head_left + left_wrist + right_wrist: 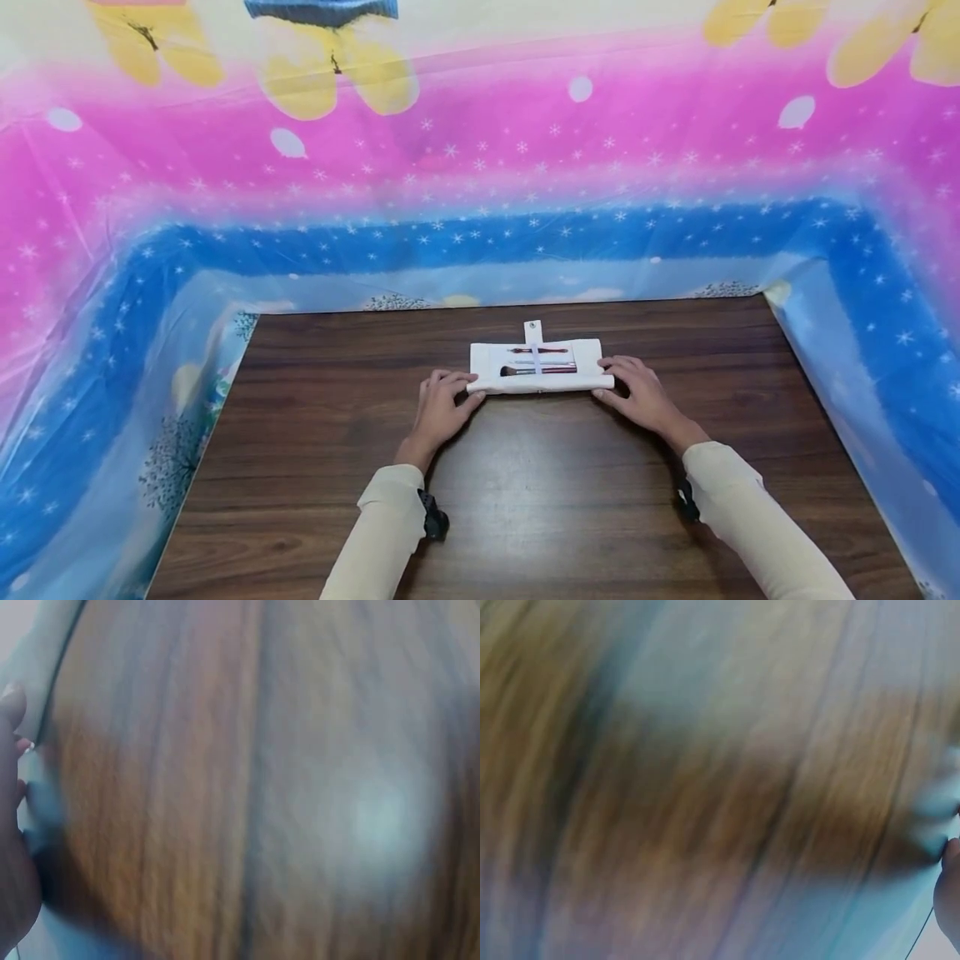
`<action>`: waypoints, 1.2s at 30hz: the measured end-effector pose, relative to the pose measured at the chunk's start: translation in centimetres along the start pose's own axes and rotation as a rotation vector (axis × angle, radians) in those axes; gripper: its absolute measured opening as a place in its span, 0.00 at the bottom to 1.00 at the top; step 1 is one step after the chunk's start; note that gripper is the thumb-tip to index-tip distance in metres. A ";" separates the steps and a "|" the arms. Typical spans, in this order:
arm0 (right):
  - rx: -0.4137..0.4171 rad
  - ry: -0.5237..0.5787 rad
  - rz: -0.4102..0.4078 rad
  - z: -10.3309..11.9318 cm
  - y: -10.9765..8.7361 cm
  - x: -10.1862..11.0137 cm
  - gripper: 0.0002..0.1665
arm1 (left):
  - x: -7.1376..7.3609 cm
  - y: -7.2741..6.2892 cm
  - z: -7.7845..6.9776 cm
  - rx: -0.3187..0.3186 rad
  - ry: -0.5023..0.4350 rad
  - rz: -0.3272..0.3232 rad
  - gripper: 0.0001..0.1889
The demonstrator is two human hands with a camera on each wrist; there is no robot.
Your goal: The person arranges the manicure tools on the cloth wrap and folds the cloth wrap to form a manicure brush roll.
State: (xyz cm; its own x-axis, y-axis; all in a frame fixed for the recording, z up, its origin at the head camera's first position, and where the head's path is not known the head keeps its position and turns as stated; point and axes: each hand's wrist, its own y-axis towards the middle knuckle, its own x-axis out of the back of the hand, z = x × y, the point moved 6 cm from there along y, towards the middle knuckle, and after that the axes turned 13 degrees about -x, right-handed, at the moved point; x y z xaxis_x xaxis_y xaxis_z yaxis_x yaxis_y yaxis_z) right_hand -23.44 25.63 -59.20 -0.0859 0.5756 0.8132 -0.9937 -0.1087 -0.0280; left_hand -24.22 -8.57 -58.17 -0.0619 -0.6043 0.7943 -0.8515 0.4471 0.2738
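A white brush roll (485, 357) lies on the brown wooden table, its near edge folded over into a flat white band. Against its white inside show a dark-tipped makeup brush (510, 371) and, farther back, a thin red-handled tool (542, 351), both crossed by a narrow strap. My left hand (441, 410) grips the left end of the folded edge, thumb at the near side and fingers on top. At the opposite end, my right hand (643, 395) pinches the fold the same way. In the wrist views only parts of the hands show, at the frame edges.
A white tab (532, 330) with a metal snap sticks out from the roll's far side. The wood-grain table (337, 350) meets a pink and blue printed cloth (480, 237) at its back and sides. Dark wrist cameras (432, 515) sit by both cuffs.
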 end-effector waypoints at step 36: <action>-0.325 -0.179 -0.015 1.9 2.9 1.9 0.39 | 0.1 1.8 -1.8 0.231 0.121 -0.259 0.20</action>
State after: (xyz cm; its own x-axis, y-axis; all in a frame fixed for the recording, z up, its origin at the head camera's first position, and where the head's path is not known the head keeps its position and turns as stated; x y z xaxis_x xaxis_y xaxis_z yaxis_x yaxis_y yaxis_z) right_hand -26.31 24.84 -56.60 -0.0859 0.4211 0.9029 -0.9683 0.1782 -0.1753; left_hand -24.78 -6.66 -56.58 0.2216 -0.5896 0.7767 -0.9267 0.1206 0.3559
